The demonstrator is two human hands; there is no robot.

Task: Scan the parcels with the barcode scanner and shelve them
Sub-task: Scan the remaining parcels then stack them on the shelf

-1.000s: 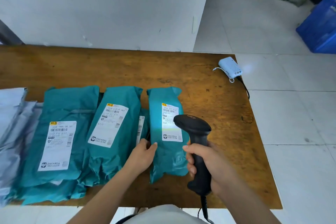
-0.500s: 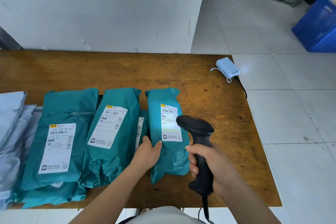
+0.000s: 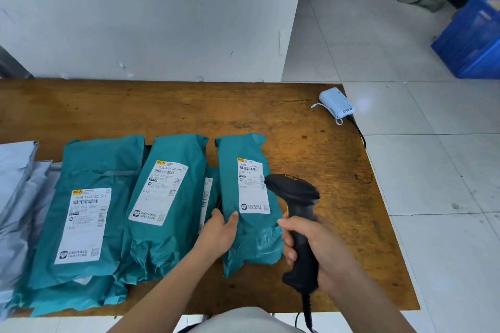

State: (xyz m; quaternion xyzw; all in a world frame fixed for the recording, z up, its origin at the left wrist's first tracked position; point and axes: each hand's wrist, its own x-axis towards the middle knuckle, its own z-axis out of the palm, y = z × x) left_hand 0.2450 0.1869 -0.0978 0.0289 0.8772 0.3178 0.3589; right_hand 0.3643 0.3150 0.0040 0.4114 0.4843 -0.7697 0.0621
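On the worn brown wooden table (image 3: 270,116), the right hand (image 3: 319,249) was wrapped tight around the grip of the black pistol-shaped barcode scanner (image 3: 296,213), whose head hung just right of the white label (image 3: 253,185) on the rightmost teal plastic mailer parcel (image 3: 247,197). The left hand (image 3: 220,232) gripped that parcel's left edge, thumb on top, the other fingers tucked out of sight. Two more teal parcels (image 3: 92,211) lay left of it, flat on the table.
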